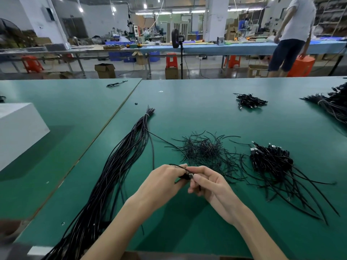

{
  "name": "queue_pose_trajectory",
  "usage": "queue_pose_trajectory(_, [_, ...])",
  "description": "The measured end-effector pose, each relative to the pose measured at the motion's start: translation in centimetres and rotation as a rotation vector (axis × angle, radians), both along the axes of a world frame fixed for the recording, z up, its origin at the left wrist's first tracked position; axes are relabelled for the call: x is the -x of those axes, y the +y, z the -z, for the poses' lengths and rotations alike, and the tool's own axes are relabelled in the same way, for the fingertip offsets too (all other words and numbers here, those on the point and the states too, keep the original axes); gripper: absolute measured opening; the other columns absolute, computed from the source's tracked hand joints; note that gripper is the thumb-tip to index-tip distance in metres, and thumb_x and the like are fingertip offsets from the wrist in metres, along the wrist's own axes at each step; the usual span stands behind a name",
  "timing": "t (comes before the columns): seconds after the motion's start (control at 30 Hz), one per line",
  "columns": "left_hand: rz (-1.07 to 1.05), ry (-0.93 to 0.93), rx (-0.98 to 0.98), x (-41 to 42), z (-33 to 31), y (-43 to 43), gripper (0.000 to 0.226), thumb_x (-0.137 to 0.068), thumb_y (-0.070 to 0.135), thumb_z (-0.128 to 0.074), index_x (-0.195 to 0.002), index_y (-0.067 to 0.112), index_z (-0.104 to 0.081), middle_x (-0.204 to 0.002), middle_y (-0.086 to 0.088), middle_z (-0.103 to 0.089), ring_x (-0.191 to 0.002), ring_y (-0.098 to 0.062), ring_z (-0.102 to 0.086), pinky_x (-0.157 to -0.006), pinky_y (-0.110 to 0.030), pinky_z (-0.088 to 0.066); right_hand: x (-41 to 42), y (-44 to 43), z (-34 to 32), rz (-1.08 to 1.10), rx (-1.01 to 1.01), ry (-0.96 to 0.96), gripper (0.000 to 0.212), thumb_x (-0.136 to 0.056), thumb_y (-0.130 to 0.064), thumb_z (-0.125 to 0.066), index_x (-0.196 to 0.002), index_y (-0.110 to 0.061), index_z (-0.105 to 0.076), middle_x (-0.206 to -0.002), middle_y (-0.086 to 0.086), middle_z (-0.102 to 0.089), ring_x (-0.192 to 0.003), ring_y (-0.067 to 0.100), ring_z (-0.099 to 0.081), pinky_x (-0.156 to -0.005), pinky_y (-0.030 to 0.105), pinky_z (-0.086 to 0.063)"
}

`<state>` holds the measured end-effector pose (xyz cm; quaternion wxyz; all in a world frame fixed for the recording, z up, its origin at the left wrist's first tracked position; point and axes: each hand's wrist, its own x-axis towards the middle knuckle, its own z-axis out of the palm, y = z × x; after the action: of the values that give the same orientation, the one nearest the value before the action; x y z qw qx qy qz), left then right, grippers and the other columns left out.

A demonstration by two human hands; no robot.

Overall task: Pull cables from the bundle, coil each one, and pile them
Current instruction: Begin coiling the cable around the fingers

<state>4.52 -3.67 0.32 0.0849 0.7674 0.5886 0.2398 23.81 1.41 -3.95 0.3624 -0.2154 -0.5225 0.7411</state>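
Observation:
A long bundle of black cables (120, 162) lies on the green table (197, 109), tied near its far tip and running toward me on the left. One black cable (159, 138) leads from the bundle to my hands. My left hand (165, 180) grips that cable's near end, fingers curled round it. My right hand (208, 182) pinches the same cable close to its silver plug, right against the left hand. A heap of short black twist ties (204, 149) lies just beyond my hands. A pile of coiled cables (270, 160) sits to the right, loose tails trailing toward me.
A white box (16, 132) stands at the left. A smaller cable pile (250, 101) and another bundle (330, 106) lie at the far right. One stray cable (116, 84) rests at the far left. Beyond the table a person (293, 34) stands among benches and orange stools.

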Motion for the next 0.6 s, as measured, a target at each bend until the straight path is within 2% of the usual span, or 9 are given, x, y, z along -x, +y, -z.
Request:
queue_pose_trajectory(0.1, [-0.021,0.017,0.023,-0.1,0.2,-0.2,0.013,-0.100,0.029,-0.061,-0.091,0.029,-0.070,-0.094,0.009,-0.074,-0.090,-0.012,-0.065,-0.080,-0.036,-0.053,0.0,0.0,0.0,0.002,0.000,-0.001,0.039,-0.091,-0.026,-0.076,-0.125,-0.009,-0.069,-0.087,0.012,-0.069,-0.081,0.023,-0.067,-0.068,0.024,-0.048])
queue_pose_trajectory(0.27, [-0.008,-0.076,0.012,0.0,0.8,-0.2,0.021,-0.099,0.026,-0.060,-0.080,0.023,-0.067,-0.072,0.009,-0.069,-0.071,-0.012,-0.059,-0.073,-0.041,-0.051,-0.1,0.0,0.0,-0.007,0.029,0.017,0.037,-0.090,-0.025,-0.077,-0.122,-0.009,-0.069,-0.089,0.015,-0.068,-0.078,0.023,-0.067,-0.066,0.024,-0.048])
queue_pose_trajectory(0.37, [0.010,-0.215,-0.021,0.0,1.3,-0.2,0.025,-0.095,0.036,-0.061,-0.079,0.019,-0.070,-0.062,0.006,-0.066,-0.062,-0.014,-0.059,-0.070,-0.037,-0.051,-0.2,0.0,-0.2,-0.015,0.055,0.041,0.036,-0.093,-0.024,-0.074,-0.124,-0.006,-0.068,-0.090,0.014,-0.068,-0.078,0.022,-0.066,-0.069,0.025,-0.049])
queue_pose_trajectory(0.43, [-0.024,-0.411,-0.075,-0.2,1.7,-0.4,0.024,-0.093,0.044,-0.065,-0.084,0.023,-0.075,-0.060,0.005,-0.067,-0.055,-0.011,-0.060,-0.063,-0.031,-0.050,-0.3,0.0,-0.3,-0.047,0.065,0.064,0.036,-0.097,-0.024,-0.068,-0.127,-0.003,-0.066,-0.091,0.013,-0.069,-0.078,0.022,-0.067,-0.070,0.025,-0.051])
queue_pose_trajectory(0.5, [-0.088,-0.788,-0.097,-0.4,1.9,-0.5,0.036,-0.094,0.050,-0.067,-0.080,0.019,-0.079,-0.062,-0.002,-0.072,-0.058,-0.013,-0.069,-0.065,-0.026,-0.052,-0.3,-0.1,-0.4,-0.055,0.048,0.049,0.038,-0.099,-0.026,-0.065,-0.129,-0.003,-0.065,-0.090,0.014,-0.070,-0.082,0.026,-0.070,-0.076,0.029,-0.053])
queue_pose_trajectory(0.57, [-0.143,-1.187,-0.053,0.0,1.5,-0.2,0.057,-0.098,0.056,-0.060,-0.069,0.009,-0.074,-0.060,-0.015,-0.069,-0.074,-0.031,-0.077,-0.074,-0.035,-0.060,-0.2,-0.1,-0.3,-0.016,0.020,0.008,0.038,-0.098,-0.029,-0.066,-0.127,-0.004,-0.066,-0.089,0.019,-0.071,-0.090,0.033,-0.072,-0.085,0.035,-0.056])
queue_pose_trajectory(0.6, [-0.156,-1.339,-0.011,0.4,1.2,0.0,0.063,-0.099,0.059,-0.054,-0.067,0.008,-0.072,-0.058,-0.016,-0.065,-0.080,-0.038,-0.077,-0.078,-0.040,-0.062,-0.1,-0.1,-0.3,-0.001,0.008,-0.007,0.036,-0.098,-0.029,-0.067,-0.124,-0.004,-0.067,-0.088,0.020,-0.071,-0.092,0.036,-0.071,-0.088,0.036,-0.056])
